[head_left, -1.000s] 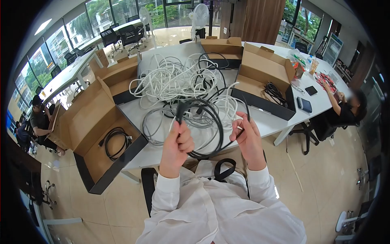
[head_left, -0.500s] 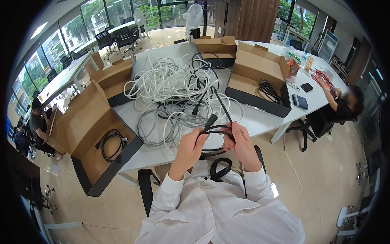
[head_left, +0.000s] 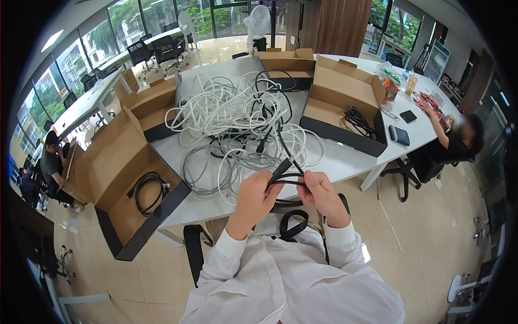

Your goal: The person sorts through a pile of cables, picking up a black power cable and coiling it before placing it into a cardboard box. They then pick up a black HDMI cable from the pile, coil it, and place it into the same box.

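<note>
Between my hands is a black power cable (head_left: 292, 179), partly wound into loops in front of the table edge. My left hand (head_left: 254, 198) is closed on the loops, with the cable's plug end (head_left: 280, 169) sticking up past the thumb. My right hand (head_left: 322, 195) pinches the same cable at the right of the loops. From there a stretch of it runs up into a heap of tangled white cables (head_left: 229, 108) on the table. Grey cables (head_left: 202, 167) and other black ones lie at the heap's near side.
Open cardboard boxes stand around the heap; the near left box (head_left: 121, 216) and the right box (head_left: 334, 121) each hold a coiled black cable. A wallet (head_left: 398, 135) and a phone (head_left: 408, 116) lie at the right. One person (head_left: 450, 137) sits at the right end, another (head_left: 54, 167) at far left.
My right hand has moved slightly down, drawing the black cable's loops closer to my left hand. The plug end in my left hand has tilted a little.
</note>
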Action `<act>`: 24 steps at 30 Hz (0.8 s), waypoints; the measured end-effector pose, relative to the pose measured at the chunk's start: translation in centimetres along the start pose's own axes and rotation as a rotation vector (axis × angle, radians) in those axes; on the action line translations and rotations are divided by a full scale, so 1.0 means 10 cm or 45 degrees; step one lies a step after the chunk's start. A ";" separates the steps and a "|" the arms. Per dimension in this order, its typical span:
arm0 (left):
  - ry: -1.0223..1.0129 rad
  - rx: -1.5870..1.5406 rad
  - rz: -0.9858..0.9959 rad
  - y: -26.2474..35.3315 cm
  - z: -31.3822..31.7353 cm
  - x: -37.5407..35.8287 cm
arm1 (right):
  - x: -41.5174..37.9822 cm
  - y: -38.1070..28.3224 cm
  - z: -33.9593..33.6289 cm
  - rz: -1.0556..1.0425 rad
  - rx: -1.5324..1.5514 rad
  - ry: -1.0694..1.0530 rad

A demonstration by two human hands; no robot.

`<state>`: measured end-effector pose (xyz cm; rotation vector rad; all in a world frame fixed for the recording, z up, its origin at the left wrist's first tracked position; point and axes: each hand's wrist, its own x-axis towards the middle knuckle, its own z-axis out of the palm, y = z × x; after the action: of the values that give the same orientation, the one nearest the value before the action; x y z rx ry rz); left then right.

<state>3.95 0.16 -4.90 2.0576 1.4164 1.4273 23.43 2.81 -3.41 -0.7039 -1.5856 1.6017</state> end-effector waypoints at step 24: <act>0.280 -0.988 -0.115 0.15 -0.43 0.83 | 0.91 -0.78 0.23 -1.250 -0.526 0.611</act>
<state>1.59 4.96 2.88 1.3611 0.7947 1.8216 17.54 8.51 5.63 -0.3533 -1.5220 0.3650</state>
